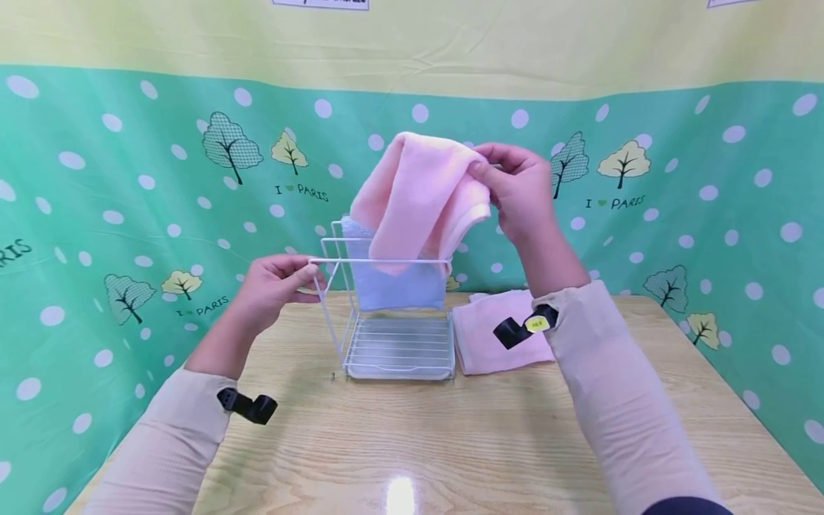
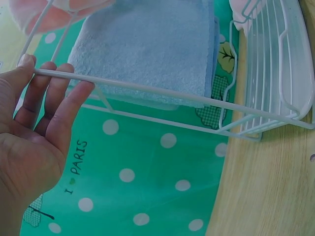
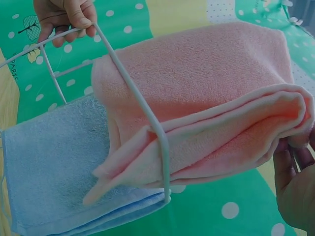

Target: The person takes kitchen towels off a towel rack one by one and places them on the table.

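My right hand [image 1: 523, 187] pinches a folded pink towel [image 1: 428, 189] by its right edge, above a white wire rack [image 1: 399, 365]. The towel droops behind the rack's front top bar, its lower end in front of a light blue towel [image 1: 399, 286]. That blue towel hangs folded over a rear bar. With thumb and fingers, my left hand [image 1: 277, 290] grips the rack's upper left corner. In the left wrist view those fingers [image 2: 74, 103] curl at the white wire. The right wrist view shows the pink towel's open folds near my right fingertips [image 3: 290, 157].
A second pink towel [image 1: 496, 332] lies folded on the wooden table [image 1: 386, 422], right of the rack. Under the rack's lower wires sits a shallow pale tray [image 1: 399, 336]. Behind the table hangs a green dotted curtain [image 1: 193, 179].
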A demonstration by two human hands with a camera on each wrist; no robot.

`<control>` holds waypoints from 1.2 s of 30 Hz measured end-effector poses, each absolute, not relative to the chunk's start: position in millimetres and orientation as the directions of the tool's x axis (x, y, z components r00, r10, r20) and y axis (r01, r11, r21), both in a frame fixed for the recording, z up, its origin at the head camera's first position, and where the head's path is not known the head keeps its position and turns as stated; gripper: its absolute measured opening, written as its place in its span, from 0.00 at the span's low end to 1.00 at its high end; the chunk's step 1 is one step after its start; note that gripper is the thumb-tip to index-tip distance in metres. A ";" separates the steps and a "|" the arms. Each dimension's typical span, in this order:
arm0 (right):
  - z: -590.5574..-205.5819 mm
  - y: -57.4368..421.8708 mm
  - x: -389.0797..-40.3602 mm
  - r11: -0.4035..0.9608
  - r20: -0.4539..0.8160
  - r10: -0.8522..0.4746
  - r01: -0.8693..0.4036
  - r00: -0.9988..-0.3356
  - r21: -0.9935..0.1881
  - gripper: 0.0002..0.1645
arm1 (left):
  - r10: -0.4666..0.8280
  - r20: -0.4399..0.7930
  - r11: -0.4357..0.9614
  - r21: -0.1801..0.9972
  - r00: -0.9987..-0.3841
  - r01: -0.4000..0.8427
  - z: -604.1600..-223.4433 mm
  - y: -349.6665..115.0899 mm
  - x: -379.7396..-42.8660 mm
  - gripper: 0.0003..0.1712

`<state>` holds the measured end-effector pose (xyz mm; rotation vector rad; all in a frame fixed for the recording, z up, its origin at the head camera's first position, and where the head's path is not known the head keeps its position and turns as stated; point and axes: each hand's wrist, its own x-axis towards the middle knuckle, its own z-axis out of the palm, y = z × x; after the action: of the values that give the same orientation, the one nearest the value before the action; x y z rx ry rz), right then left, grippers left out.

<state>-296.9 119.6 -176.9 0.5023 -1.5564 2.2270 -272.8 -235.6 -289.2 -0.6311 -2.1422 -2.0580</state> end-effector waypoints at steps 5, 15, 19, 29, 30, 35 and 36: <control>-172.1 124.7 -294.2 -0.326 0.493 0.118 -0.502 -0.862 -0.801 0.05 | 0.223 0.358 -0.008 0.931 -0.907 0.366 -289.0 -234.8 -273.1 0.07; -161.7 134.6 -290.3 -0.359 0.480 0.135 -0.494 -0.867 -0.792 0.07 | 0.228 0.363 -0.017 0.929 -0.904 0.369 -289.1 -233.9 -274.2 0.08; -156.7 139.6 -288.6 -0.389 0.490 0.145 -0.505 -0.859 -0.771 0.08 | 0.224 0.364 -0.018 0.929 -0.904 0.369 -289.1 -233.9 -274.4 0.08; -146.5 158.3 -283.0 -0.435 0.489 0.174 -0.512 -0.855 -0.740 0.14 | 0.224 0.368 -0.024 0.928 -0.903 0.372 -290.1 -234.4 -275.1 0.08; -145.7 160.3 -282.7 -0.433 0.487 0.178 -0.512 -0.855 -0.741 0.15 | 0.224 0.367 -0.025 0.928 -0.903 0.371 -290.2 -234.5 -275.1 0.08; -143.7 169.1 -281.4 -0.426 0.472 0.186 -0.504 -0.862 -0.751 0.17 | 0.221 0.361 -0.025 0.931 -0.906 0.365 -290.4 -234.6 -274.7 0.08; -143.6 170.6 -281.0 -0.427 0.471 0.188 -0.504 -0.862 -0.751 0.17 | 0.220 0.360 -0.025 0.931 -0.906 0.364 -290.5 -234.5 -274.6 0.08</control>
<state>-281.0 170.6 -143.6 0.4459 -1.3723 2.3077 -274.6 -234.5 -290.5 -0.6380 -2.1171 -2.0810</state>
